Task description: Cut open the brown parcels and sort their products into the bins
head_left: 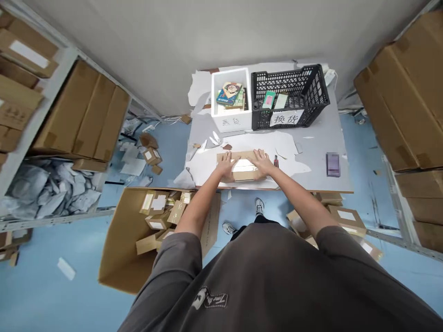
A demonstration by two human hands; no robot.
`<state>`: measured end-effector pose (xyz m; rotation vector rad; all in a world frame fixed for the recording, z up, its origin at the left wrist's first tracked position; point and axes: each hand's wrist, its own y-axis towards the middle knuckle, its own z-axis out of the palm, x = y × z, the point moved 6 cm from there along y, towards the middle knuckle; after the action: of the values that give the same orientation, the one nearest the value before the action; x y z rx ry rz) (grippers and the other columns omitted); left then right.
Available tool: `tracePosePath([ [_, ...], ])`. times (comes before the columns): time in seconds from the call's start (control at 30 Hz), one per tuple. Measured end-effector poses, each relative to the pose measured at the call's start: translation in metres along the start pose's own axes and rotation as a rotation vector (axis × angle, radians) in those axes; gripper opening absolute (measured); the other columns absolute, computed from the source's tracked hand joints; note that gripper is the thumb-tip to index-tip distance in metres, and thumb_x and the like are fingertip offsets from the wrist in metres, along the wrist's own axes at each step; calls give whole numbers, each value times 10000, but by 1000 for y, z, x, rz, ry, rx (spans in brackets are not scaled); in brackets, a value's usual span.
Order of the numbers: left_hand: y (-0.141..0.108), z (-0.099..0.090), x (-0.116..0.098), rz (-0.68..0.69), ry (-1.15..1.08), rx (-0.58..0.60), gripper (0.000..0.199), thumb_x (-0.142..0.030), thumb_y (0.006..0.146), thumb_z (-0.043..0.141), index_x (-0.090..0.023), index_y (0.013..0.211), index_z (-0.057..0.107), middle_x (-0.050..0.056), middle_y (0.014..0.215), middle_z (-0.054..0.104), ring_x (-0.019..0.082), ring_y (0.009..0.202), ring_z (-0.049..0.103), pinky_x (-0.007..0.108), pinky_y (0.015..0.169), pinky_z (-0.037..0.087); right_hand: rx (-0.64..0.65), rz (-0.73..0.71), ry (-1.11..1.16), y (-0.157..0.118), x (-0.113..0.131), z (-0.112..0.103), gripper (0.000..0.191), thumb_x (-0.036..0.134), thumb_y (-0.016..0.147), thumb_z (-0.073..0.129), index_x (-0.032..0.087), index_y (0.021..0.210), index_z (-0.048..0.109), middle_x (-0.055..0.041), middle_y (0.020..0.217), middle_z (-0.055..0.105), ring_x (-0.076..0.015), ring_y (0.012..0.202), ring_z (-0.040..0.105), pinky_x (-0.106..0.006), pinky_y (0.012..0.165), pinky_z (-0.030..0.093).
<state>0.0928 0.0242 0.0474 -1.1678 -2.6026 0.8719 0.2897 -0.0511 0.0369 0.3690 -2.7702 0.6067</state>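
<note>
A small brown cardboard box with a pale, shiny strip across its top lies at the table's front edge, on white paper. My left hand rests on its left end and my right hand on its right end, so the box sits between them. The fingers of both hands are spread over the cardboard, thumbs pointing inward. Just right of my right hand lies a red and black cutter.
Behind the box stand a white bin with books and a black crate with small packets. A dark purple item lies at the table's right. A large carton of small boxes is on the floor at left; shelves flank both sides.
</note>
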Motion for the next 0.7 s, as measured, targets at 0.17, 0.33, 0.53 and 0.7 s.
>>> tracePosePath([
  [0.17,4,0,12,-63,-40,37,1584,-774,609,929,-253,1838,77,240,1892,-20,479,1750,35,648,1367,177,48,-5,68,14,-22,6,1579,726,555,1008,223,1831,225,-321,1864,-37,-574,1708,-4,-769,1286,146],
  [0.33,-16,-3,20,-294,-105,2,1439,-925,765,728,-214,1838,85,235,1891,71,434,1744,147,546,1326,338,-86,120,57,24,-49,-18,1323,524,751,935,212,1827,232,-282,1877,51,-526,1721,49,-754,1306,149],
  [0.53,-31,11,-9,-662,-107,9,1368,-1005,873,429,-67,1818,113,386,1729,398,576,1547,443,672,1164,452,-149,272,184,35,-48,-18,1053,443,940,740,174,1821,231,-288,1856,177,-502,1692,228,-696,1268,346],
  [0.7,-52,29,7,-579,-203,-3,1208,-908,916,559,-149,1804,251,321,1675,500,541,1528,453,641,1181,446,-112,-16,249,56,32,9,1185,533,854,889,297,1826,254,-195,1894,94,-501,1708,205,-660,1313,338],
])
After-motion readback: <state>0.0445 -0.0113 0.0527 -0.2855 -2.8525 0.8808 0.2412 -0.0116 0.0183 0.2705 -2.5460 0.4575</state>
